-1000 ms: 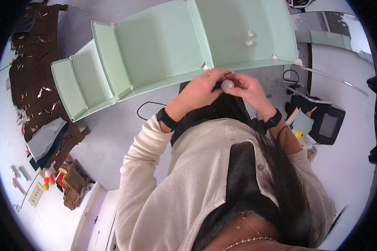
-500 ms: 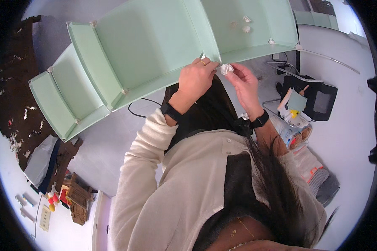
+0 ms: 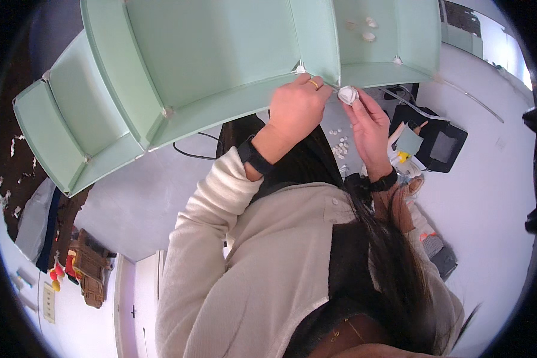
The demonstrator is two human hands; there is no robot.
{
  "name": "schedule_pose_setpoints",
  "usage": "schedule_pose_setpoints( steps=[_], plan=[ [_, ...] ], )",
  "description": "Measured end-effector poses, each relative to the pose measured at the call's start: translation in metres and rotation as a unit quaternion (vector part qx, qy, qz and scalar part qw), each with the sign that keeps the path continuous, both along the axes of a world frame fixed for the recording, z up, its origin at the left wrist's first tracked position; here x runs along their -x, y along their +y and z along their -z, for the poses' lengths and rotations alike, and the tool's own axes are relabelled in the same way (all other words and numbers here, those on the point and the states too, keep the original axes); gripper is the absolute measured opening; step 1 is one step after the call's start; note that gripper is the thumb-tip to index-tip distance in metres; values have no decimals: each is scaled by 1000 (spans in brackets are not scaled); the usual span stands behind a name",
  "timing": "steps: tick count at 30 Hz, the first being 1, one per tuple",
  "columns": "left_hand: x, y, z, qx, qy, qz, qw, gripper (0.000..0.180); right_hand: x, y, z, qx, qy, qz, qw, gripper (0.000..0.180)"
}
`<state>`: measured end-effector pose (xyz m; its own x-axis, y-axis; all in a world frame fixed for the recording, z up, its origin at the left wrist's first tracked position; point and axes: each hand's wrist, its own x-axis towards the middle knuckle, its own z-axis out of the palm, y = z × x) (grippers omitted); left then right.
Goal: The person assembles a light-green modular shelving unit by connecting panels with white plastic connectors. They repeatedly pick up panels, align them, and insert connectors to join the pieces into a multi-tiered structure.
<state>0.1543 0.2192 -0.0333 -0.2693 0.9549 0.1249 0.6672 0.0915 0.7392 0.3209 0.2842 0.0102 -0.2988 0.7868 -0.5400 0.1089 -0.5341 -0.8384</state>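
Note:
A pale green cube shelf (image 3: 215,48) of joined panels stretches across the top, with small white corner connectors (image 3: 301,68) at its joints. My left hand (image 3: 298,107), wearing a ring and a black wristband, closes on the front edge of a green panel (image 3: 232,101) beside a divider's corner. Its fingertips are partly hidden. Just right of that corner, my right hand (image 3: 370,125) pinches a round white plastic connector (image 3: 348,95) between thumb and fingers. The connector is close to the panel corner; whether they touch I cannot tell.
Two loose white connectors (image 3: 369,37) lie in the right compartment. Several small white pieces (image 3: 340,147) are on the grey floor below my right hand. A black chair (image 3: 438,143) with items on it stands at right. A black cable (image 3: 191,152) loops below the shelf.
The view has shifted, so the shelf appears farther left and my hands slightly right. The white connector has turned a little in my right hand. White pieces on the floor now show.

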Motion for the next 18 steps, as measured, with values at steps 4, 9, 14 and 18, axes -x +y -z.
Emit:
schedule_pose_setpoints(
  steps=[4, 9, 14, 18],
  plan=[
    [0, -1, 3, -21, -2, 1, 1000, 8, -3, 8, -3, -2, -23, -40, 999, 33],
    [1, -5, 6, -47, -14, -1, 999, 12, -9, 23, -8, 16, -24, -118, 993, 34],
    [4, -6, 5, -55, -19, 3, 998, 14, -2, 25, -14, 19, -40, -126, 991, 31],
    [5, -5, 3, -51, -23, 13, 998, 14, 9, 21, -17, -2, -122, -137, 983, 30]
  ],
)
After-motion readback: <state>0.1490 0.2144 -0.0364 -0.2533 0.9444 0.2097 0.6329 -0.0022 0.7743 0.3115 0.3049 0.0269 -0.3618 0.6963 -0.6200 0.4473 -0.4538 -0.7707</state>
